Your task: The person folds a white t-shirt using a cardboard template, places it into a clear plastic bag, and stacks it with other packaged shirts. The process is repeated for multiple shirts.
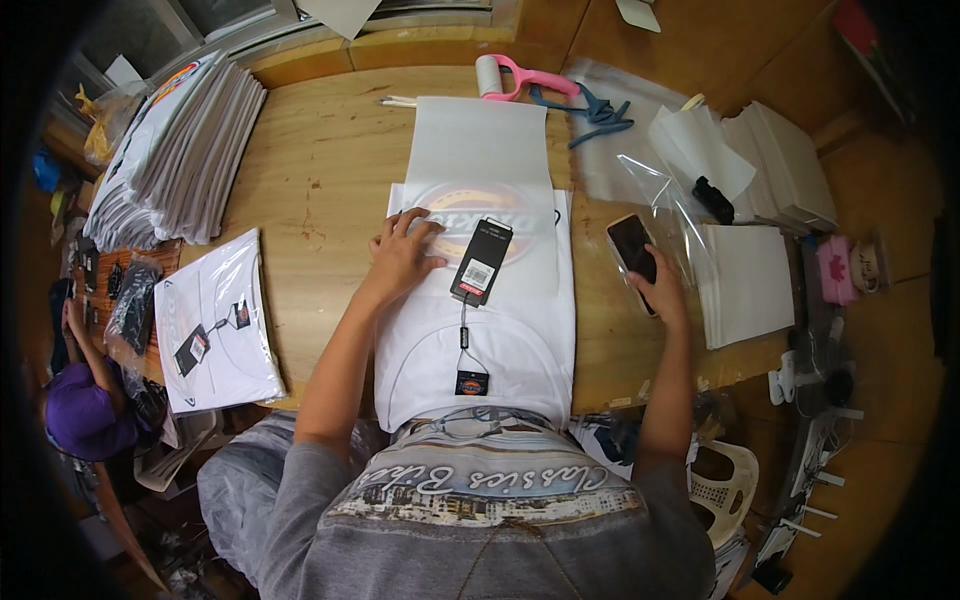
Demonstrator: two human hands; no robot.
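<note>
1. Has a folded white shirt point(540, 350) in front, flat on the wooden table point(320, 150).
2. Rests the left hand point(402, 255), loose with fingers apart, on a cloudy see-through sheet point(480, 140) over the shirt.
3. Grips a dark phone point(630, 243) with the right hand point(660, 288), just right of the shirt.
4. Has a black tag point(482, 265) on top, with a string down to a small black square point(472, 383).
5. Has a pink roller point(540, 80) up ahead and a tall white stack point(200, 150) far left.

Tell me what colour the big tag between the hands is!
The tag is mostly black with a white patch, best seen in the head view.
</note>
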